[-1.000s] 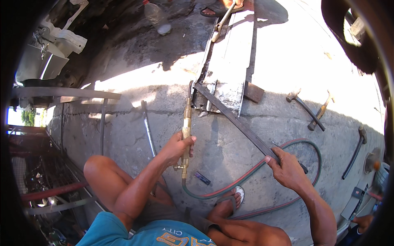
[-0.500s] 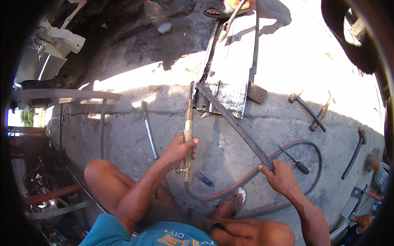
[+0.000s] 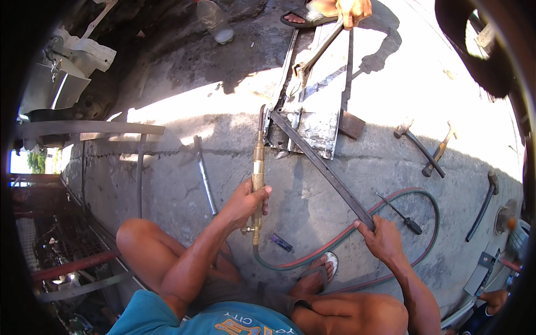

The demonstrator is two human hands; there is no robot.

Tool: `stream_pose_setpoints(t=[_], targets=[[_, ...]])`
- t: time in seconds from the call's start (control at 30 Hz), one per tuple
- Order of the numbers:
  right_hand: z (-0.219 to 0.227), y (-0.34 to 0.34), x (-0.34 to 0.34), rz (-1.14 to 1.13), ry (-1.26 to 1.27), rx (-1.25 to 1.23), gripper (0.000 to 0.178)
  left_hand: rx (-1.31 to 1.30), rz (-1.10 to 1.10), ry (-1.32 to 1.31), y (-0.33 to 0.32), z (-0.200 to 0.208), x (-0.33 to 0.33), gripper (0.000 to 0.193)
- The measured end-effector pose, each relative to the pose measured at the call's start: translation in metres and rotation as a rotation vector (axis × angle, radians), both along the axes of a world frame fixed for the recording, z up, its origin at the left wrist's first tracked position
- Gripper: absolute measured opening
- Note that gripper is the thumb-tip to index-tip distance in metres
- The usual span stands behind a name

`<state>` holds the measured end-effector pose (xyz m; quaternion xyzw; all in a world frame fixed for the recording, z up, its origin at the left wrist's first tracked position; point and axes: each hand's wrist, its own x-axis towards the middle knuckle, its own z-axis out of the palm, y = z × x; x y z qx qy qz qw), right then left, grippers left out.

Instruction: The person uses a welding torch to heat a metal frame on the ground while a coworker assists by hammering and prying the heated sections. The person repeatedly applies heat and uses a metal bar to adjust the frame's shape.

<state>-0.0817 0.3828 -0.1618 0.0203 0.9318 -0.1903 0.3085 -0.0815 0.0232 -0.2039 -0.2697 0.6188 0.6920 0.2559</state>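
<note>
The left hand (image 3: 251,197) has its fingers wrapped around the brass torch (image 3: 258,167), which points away from the person, its tip just beside the left edge of the panel (image 3: 312,137). The right hand (image 3: 384,239) has its fingers closed on the near end of a dark bar (image 3: 326,170); the bar slants up and left to the panel's near left corner, close to the torch tip. Whether the tip touches metal, I cannot tell.

The panel lies on the floor (image 3: 357,173), with a brown block (image 3: 352,125) jutting out at its right side. A co-worker's hand (image 3: 353,12) grips a tool (image 3: 324,50) whose head is over the panel, just beyond the bar's far end, crowding that spot.

A red and green hose (image 3: 304,261) runs from the torch and loops to the right, passing by the right hand; a screwdriver (image 3: 411,224) lies inside the loop. A lighter (image 3: 281,242) lies between the torch and the hose, near the person's sandalled foot (image 3: 317,273). Left of the torch lies a pipe (image 3: 204,176). Three hammers lie farther right, well apart from the bar. A metal frame (image 3: 95,128) stands at the left.
</note>
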Motion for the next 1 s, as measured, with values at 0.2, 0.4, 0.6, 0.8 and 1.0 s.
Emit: stream_pose_setpoints(t=[0.2,0.4,0.6,0.8,1.0], targets=[[-0.007,0.004,0.001,-0.011,-0.013,-0.036,0.061,-0.034,-0.03,0.0,-0.002,0.0,-0.001,0.019],[0.002,0.001,0.002,-0.019,0.003,-0.046,0.06,-0.026,-0.029,-0.01,0.001,-0.002,0.0,0.02],[0.016,-0.007,0.009,0.037,-0.021,-0.006,0.058,-0.009,-0.032,-0.014,-0.001,-0.001,-0.002,0.021],[0.032,-0.032,0.027,-0.085,-0.181,-0.239,0.051,-0.051,-0.048,-0.087,-0.009,-0.012,0.0,0.027],[0.021,-0.041,0.042,-0.163,-0.194,-0.365,0.049,-0.059,-0.039,-0.072,-0.011,-0.008,0.0,0.022]])
